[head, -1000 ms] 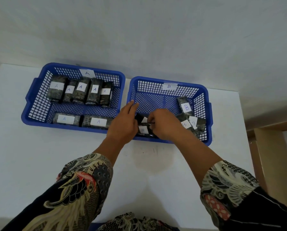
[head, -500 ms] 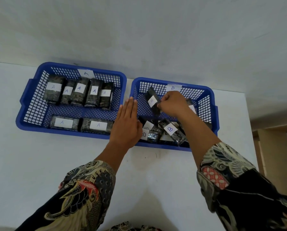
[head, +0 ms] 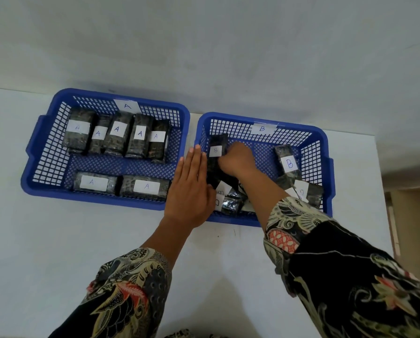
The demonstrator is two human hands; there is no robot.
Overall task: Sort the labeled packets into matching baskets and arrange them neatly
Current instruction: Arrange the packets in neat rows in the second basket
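Arranging step: right hand [head: 237, 159] grips a B packet [head: 217, 148] at the far-left corner of basket B [head: 326, 172], left hand [head: 192, 189] flat, empty alongside; next, set it square.

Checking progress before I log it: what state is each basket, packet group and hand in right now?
Basket A: holds seven A packets, five in a back row, two in front.
Basket B: packets inside, not yet lined up.
Held B packet: gripped, at back left.
Loose B packets: jumbled at the front.
Right hand: closed on the held packet.
Left hand: open, flat, empty.
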